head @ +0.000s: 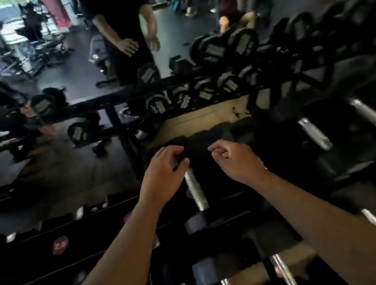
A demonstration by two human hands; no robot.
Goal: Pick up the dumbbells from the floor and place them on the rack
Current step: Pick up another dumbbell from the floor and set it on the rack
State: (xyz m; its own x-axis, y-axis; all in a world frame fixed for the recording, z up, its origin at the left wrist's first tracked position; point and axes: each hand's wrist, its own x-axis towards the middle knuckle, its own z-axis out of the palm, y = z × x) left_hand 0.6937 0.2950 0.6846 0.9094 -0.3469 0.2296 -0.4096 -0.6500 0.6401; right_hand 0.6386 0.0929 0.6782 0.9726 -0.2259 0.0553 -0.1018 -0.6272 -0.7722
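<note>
A dumbbell with a chrome handle and dark heads lies on the top tier of the black rack, pointing away from me. My left hand is over its far head, fingers and thumb curled around the dark end. My right hand hovers just to the right of it, fingers loosely bent and holding nothing. Both forearms reach in from the bottom edge. The picture is blurred, so the exact grip is hard to read.
More dumbbells with chrome handles fill the rack to the right and the lower tiers. A round red weight label sits at lower left. Beyond the rack stand a row of black dumbbells and a person in black.
</note>
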